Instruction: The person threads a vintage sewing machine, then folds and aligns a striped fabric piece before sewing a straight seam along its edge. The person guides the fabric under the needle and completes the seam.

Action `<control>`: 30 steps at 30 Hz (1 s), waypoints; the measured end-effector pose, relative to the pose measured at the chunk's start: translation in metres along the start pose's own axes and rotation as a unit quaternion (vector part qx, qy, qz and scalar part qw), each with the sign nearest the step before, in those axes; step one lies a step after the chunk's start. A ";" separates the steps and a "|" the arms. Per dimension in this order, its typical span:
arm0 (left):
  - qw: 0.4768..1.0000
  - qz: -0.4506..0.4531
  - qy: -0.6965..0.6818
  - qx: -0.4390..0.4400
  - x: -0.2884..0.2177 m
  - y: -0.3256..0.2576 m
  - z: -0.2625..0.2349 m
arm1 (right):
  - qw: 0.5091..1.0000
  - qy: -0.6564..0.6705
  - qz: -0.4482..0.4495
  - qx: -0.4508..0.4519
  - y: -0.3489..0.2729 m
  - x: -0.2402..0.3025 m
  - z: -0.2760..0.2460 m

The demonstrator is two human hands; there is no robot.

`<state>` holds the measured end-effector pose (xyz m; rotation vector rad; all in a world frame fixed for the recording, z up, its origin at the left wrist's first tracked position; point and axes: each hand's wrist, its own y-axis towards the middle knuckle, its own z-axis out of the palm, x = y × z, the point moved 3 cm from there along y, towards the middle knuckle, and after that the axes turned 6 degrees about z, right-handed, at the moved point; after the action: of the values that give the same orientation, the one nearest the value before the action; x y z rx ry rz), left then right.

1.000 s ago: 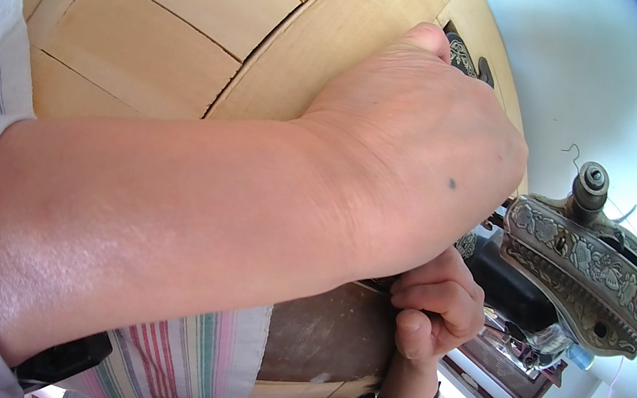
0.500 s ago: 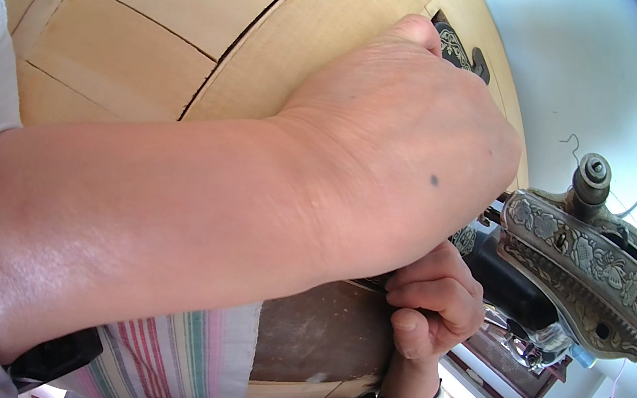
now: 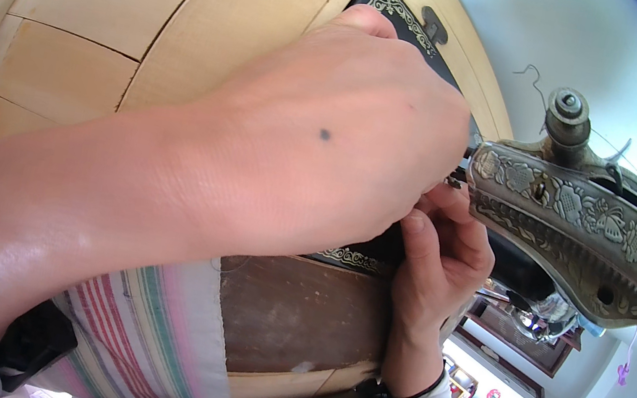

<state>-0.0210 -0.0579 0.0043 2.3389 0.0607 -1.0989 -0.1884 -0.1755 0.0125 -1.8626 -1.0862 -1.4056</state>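
Left forearm (image 3: 81, 191): bare, slanting in from the lower left, while its left hand (image 3: 340, 122) is showing its back, the fingers mostly hiding beneath. Right hand (image 3: 448, 260): rising from the lower right, its wrist (image 3: 409, 360) standing nearly upright, and its thumb (image 3: 420, 238) and curling fingers are meeting close beside the left hand's lower edge.

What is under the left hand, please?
Under the left hand, a black sewing machine bed shows partly, with golden scrollwork; the surface directly beneath and anything held are covered.
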 end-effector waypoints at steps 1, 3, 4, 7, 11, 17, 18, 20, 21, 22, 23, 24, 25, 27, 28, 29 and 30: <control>1.000 -0.001 -0.002 0.006 0.000 0.000 0.000 | 1.000 0.001 0.000 -0.009 0.000 0.000 0.001; 1.000 -0.002 -0.002 0.012 0.000 0.001 0.000 | 1.000 -0.027 -0.005 -0.014 0.000 0.000 0.000; 1.000 -0.002 0.000 0.013 0.000 0.001 0.000 | 0.998 -0.056 -0.010 -0.011 0.001 0.001 -0.001; 1.000 0.001 0.011 0.022 -0.001 0.001 0.000 | 0.991 -0.132 -0.034 -0.016 0.003 0.002 -0.004; 0.999 -0.005 0.026 0.026 -0.003 0.001 0.000 | 0.989 -0.138 -0.052 -0.012 0.002 0.001 -0.004; 0.999 -0.036 0.004 0.029 -0.005 0.002 -0.002 | 0.995 -0.094 -0.031 -0.021 0.002 0.001 -0.003; 0.999 -0.038 -0.005 0.033 -0.005 0.003 -0.002 | 0.995 -0.098 -0.032 -0.019 0.002 0.002 -0.003; 0.999 -0.038 -0.011 0.036 -0.004 0.004 -0.002 | 0.994 -0.104 -0.029 -0.014 0.002 0.002 -0.004; 0.998 -0.038 -0.015 0.037 -0.004 0.004 -0.001 | 0.993 -0.109 -0.035 -0.015 0.002 0.002 -0.004; 0.999 -0.031 -0.012 0.032 -0.004 0.004 -0.001 | 0.992 -0.115 -0.040 -0.017 0.002 0.002 -0.004; 0.999 -0.023 -0.001 0.030 -0.004 0.004 -0.001 | 0.992 -0.120 -0.045 -0.019 0.002 0.002 -0.004; 0.999 -0.024 -0.010 0.025 -0.003 0.004 0.000 | 0.992 -0.119 -0.042 -0.018 0.002 0.001 -0.004; 0.999 -0.025 -0.012 0.024 -0.003 0.004 0.000 | 0.992 -0.119 -0.039 -0.018 0.002 0.001 -0.004; 1.000 -0.018 0.002 0.008 -0.002 0.003 0.001 | 0.992 -0.122 -0.030 -0.020 0.002 0.001 -0.005; 1.000 -0.012 0.019 -0.006 -0.002 0.002 0.001 | 0.992 -0.125 -0.025 -0.023 0.001 0.001 -0.005; 0.999 -0.006 0.045 -0.013 -0.003 0.002 0.002 | 0.991 -0.129 -0.020 -0.026 0.000 0.001 -0.006; 0.999 -0.005 0.045 -0.026 -0.002 0.001 0.001 | 0.990 -0.136 -0.022 -0.026 0.000 0.002 -0.006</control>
<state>-0.0232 -0.0592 0.0057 2.3433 0.1329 -0.9853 -0.1911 -0.1802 0.0163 -2.1256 -1.2375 -1.2381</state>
